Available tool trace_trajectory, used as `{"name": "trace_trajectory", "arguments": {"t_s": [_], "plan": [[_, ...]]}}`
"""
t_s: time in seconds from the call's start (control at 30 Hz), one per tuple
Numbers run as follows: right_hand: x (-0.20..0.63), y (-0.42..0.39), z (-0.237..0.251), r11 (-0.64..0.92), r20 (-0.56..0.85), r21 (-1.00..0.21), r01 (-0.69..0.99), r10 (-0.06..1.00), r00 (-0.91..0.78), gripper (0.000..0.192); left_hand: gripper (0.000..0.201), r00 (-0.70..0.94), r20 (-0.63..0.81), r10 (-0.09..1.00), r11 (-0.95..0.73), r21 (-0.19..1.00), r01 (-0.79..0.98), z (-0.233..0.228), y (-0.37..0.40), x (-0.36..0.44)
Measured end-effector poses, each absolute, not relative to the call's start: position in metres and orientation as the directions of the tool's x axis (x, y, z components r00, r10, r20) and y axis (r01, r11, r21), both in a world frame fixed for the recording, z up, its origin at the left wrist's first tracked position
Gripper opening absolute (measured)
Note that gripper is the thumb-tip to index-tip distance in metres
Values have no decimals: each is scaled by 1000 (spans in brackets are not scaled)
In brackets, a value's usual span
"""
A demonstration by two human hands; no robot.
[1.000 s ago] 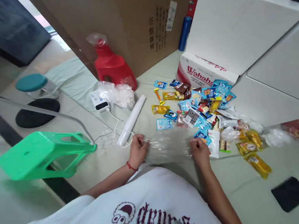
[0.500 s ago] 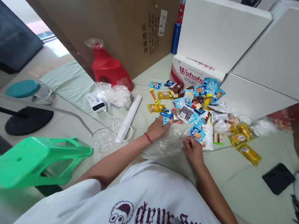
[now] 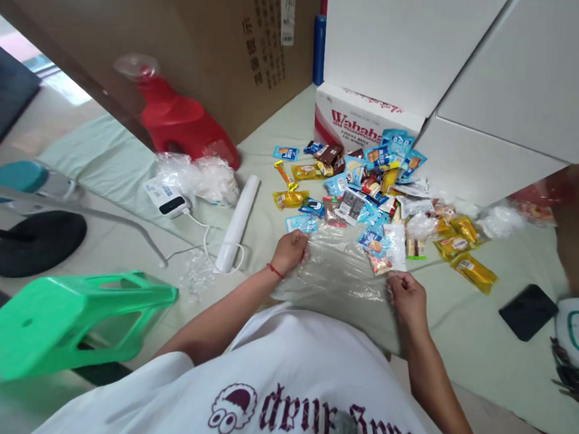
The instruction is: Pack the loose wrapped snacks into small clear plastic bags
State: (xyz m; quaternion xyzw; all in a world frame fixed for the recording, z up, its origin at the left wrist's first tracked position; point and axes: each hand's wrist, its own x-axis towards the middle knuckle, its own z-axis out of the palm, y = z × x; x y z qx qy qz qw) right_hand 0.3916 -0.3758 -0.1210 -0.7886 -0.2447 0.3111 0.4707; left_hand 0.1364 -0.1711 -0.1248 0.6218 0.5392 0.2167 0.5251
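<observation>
A clear plastic bag (image 3: 340,271) is stretched flat between my two hands, low over the cloth. My left hand (image 3: 291,250) pinches its left edge, with the fingers closed. At the opposite edge, my right hand (image 3: 408,293) grips the bag between thumb and fingers. Just beyond the bag lies a heap of wrapped snacks (image 3: 350,205) in blue, yellow, brown and white packets. A light blue packet (image 3: 301,224) is close to my left hand. Through or beside the film's right part show a blue biscuit packet (image 3: 374,242) and a white packet (image 3: 395,245).
Behind the snacks stand a Wahaha carton (image 3: 367,119) and large white boxes (image 3: 408,46). To the left are a red jug (image 3: 186,125), a white roll (image 3: 237,226), a white device with a cable (image 3: 168,199) and a green stool (image 3: 71,313). A black flat object (image 3: 527,312) lies at right.
My hands have moved apart, the right one further right, and the crumpled bag is now spread out between them. The view has shifted slightly.
</observation>
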Motion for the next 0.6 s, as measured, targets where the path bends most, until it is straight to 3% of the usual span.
{"name": "trace_trajectory", "arguments": {"t_s": [0.07, 0.17, 0.23, 0.27, 0.33, 0.43, 0.5, 0.6], "plan": [[406, -380, -115, -492, -210, -833, 254, 705, 678, 45, 31, 323, -311, 894, 137, 876, 463, -125, -174, 135], [418, -376, -90, -470, 132, -603, 645, 739, 661, 39, 32, 307, -283, 909, 103, 864, 492, -123, -176, 137], [409, -365, -71, -340, 316, -476, 811, 795, 518, 34, 30, 301, -256, 919, 72, 857, 511, -122, -176, 140], [398, -358, -64, -220, 331, -451, 865, 859, 391, 31, 28, 300, -245, 922, 58, 853, 518, -122, -175, 141], [366, -342, -60, 81, 247, -455, 887, 968, 38, 29, 23, 297, -222, 929, 34, 848, 529, -123, -172, 141], [312, -317, -74, 361, 71, -461, 811, 926, -372, 38, 17, 231, -112, 966, -40, 825, 564, -123, -166, 137], [286, -305, -90, 403, -25, -439, 803, 888, -459, 49, 28, 178, 43, 983, -144, 782, 606, -117, -164, 130], [267, -297, -108, 365, -125, -400, 841, 887, -445, 58, 42, 187, 262, 947, -317, 659, 682, -94, -168, 117]]}}
